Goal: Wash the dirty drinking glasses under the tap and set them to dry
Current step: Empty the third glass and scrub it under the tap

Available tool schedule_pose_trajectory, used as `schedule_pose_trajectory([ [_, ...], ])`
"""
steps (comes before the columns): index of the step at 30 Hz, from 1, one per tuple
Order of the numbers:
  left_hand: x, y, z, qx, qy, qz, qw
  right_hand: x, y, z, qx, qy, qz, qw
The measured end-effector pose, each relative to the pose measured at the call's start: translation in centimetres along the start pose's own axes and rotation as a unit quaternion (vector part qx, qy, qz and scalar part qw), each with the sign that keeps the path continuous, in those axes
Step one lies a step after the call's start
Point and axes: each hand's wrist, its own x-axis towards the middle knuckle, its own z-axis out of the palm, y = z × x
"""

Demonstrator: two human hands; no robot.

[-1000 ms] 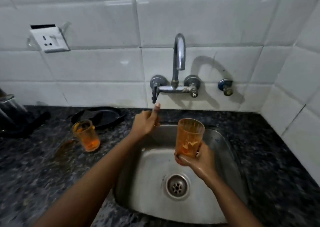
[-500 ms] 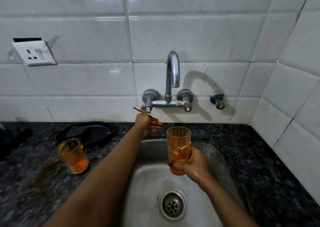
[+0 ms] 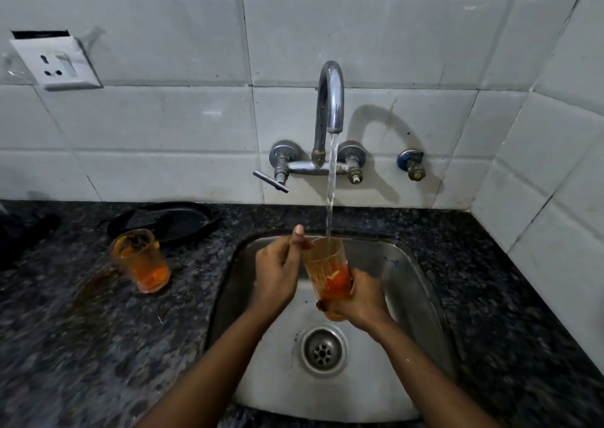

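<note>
Water runs from the curved chrome tap (image 3: 330,101) into an orange drinking glass (image 3: 327,264) held over the steel sink (image 3: 411,284). My right hand (image 3: 358,300) grips the glass round its base, where orange liquid sits. My left hand (image 3: 277,267) is at the glass's upper left side, thumb raised by the rim, fingers curled against it. A second orange glass (image 3: 140,259) with dregs stands upright on the dark granite counter (image 3: 98,346), left of the sink.
The tap's left lever (image 3: 270,181) is turned out to the side. A black flat pan (image 3: 163,220) lies behind the second glass. A wet smear spreads on the counter by that glass. A wall socket (image 3: 55,63) is at upper left. The drain (image 3: 323,351) sits below my hands.
My left hand left the tap lever and came down to the glass. Water now flows from the tap into the glass, which my right hand keeps under the stream.
</note>
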Motion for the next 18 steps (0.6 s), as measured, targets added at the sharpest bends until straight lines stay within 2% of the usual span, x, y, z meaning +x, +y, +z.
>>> schedule_pose_trajectory([
  [4,-0.5,-0.3,1.6,0.058,-0.211,0.027,0.975,-0.3,0.4,0.4,-0.049,-0.013,0.024,0.998],
  [6,0.4,-0.9,2.5,0.093,-0.238,0.005,0.967,-0.1,0.4,0.5,-0.085,0.001,0.038,0.996],
  [8,1.6,-0.9,3.4,0.065,-0.229,-0.064,0.969,-0.1,0.1,0.6,-0.126,0.025,0.04,0.991],
  [11,3.4,-0.6,5.0,0.041,-0.172,-0.175,0.969,-0.5,-0.6,0.7,-0.196,0.066,0.004,0.978],
  [14,4.1,-0.6,6.3,0.107,-0.122,-0.199,0.966,-1.2,-1.2,1.4,-0.268,0.111,-0.099,0.952],
  [16,3.9,-0.8,6.4,0.069,-0.119,-0.206,0.969,-1.1,-1.1,1.8,-0.269,0.103,-0.139,0.948],
  [18,3.7,-1.0,5.8,-0.015,-0.127,-0.222,0.967,-0.6,-0.5,1.3,-0.199,0.043,-0.104,0.974],
])
